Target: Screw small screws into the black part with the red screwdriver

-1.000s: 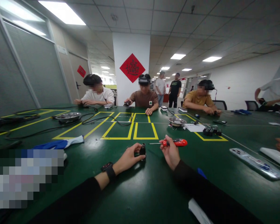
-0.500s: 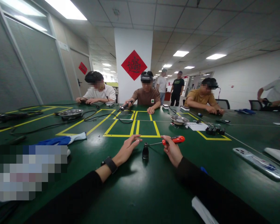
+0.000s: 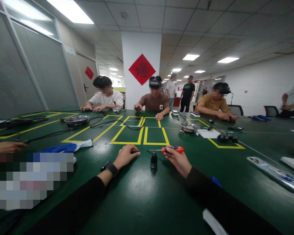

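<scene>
My right hand (image 3: 178,160) grips a screwdriver (image 3: 176,149) by its red and black handle. The screwdriver's thin shaft points left, across the top of a small black cylindrical part with a narrower neck (image 3: 154,160); whether they touch, I cannot tell. That part stands upright on the green table between my hands. To its left, my left hand (image 3: 125,156) is low over the table with thumb and fingertips drawn together. Something tiny and dark shows at those fingertips, too small to name. A dark watch (image 3: 110,168) is on my left wrist.
A blue and white glove (image 3: 63,147) lies at the left, near another person's hand (image 3: 8,148). Metal bowls (image 3: 77,120), (image 3: 189,127) stand farther back. Black parts (image 3: 226,137) and a phone (image 3: 271,173) are at the right. Several people sit or stand beyond.
My left hand has moved left, away from the black part, and its fingers have closed. My right hand brought the screwdriver left over the part. Another person's hand has appeared at the left.
</scene>
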Demonstrator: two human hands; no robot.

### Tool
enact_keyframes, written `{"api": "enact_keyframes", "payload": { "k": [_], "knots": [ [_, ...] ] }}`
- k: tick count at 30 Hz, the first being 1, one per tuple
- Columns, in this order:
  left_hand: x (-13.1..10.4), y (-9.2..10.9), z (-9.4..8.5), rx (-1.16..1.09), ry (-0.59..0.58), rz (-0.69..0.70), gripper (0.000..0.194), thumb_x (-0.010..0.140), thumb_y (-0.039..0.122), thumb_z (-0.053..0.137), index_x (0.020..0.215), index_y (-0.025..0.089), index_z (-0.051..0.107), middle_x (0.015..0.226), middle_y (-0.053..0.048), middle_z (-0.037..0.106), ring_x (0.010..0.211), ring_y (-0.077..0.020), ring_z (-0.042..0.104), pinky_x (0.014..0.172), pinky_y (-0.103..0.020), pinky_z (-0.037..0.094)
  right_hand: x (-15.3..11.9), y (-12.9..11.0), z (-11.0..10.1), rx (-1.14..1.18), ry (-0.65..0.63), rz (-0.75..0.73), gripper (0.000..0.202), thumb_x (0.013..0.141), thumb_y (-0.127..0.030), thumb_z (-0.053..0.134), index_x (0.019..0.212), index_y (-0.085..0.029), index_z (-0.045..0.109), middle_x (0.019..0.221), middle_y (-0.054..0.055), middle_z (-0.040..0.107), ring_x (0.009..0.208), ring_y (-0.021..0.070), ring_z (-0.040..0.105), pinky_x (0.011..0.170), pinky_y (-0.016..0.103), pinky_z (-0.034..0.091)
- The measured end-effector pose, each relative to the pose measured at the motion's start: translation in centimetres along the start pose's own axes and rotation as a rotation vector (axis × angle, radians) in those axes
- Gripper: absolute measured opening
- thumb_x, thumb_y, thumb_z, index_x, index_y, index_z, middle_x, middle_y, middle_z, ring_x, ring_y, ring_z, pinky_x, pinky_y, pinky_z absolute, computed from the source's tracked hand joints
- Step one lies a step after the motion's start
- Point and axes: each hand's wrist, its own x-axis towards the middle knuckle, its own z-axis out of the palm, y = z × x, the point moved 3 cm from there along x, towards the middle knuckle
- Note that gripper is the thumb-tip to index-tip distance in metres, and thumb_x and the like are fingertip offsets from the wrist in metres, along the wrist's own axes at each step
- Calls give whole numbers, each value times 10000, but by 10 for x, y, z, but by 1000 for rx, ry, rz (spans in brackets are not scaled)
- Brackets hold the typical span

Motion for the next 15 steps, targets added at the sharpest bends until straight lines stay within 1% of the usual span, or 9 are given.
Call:
{"api": "enact_keyframes", "payload": {
  "k": [5,9,13,15],
  "knots": [
    [-1,-1,1,82,13,7,342,726,501,572,914,222,633,981,-62,611,944,-230,541,797,-331,418,0,1,1,4,-40,5,231,664,-252,712,846,-144,622,786,69,702,672,167,673,603,264,534],
    [-2,-2,4,113,22,-13,373,741,516,550,970,229,615,1036,-78,565,1016,-260,510,853,-389,403,-1,3,4,-28,-117,10,233,670,-247,707,862,-149,616,826,68,703,706,166,674,662,279,535],
    [-4,-2,8,163,12,-24,409,788,512,483,1075,230,561,1189,-107,473,1119,-293,449,907,-462,363,-4,4,8,-67,-181,10,259,682,-244,700,906,-149,610,845,66,700,737,156,668,700,271,522],
    [-5,-1,10,180,2,-15,416,814,506,440,1121,239,531,1264,-119,415,1170,-311,406,923,-497,339,-6,3,9,-74,-194,0,253,697,-252,688,916,-153,607,860,65,698,748,150,665,708,266,518]
  ]
}}
